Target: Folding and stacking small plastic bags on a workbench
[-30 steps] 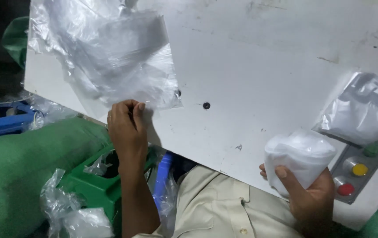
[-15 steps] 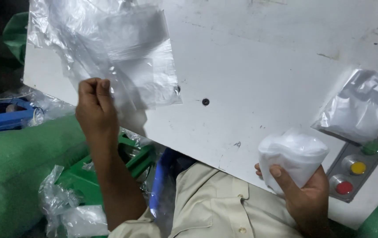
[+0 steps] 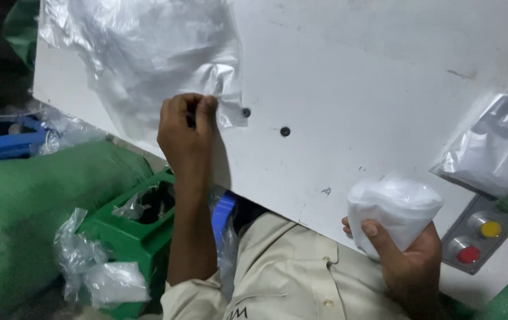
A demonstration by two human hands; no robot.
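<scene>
- The left hand (image 3: 186, 127) pinches the lower corner of a clear plastic bag (image 3: 147, 59) that lies flat on the white bench (image 3: 354, 77), up and left of it.
- The right hand (image 3: 405, 261), well apart at the near edge, grips a white wad (image 3: 393, 207).
- A button panel (image 3: 485, 228) is just beside the wad; a green crate (image 3: 135, 237) stands below.

clear bags (image 3: 147, 59), white packet (image 3: 393, 207), bagged packet (image 3: 497, 148)

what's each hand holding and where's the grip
Left hand pinches the clear plastic bag at its lower edge. Right hand cups the white bundle from below.
</scene>
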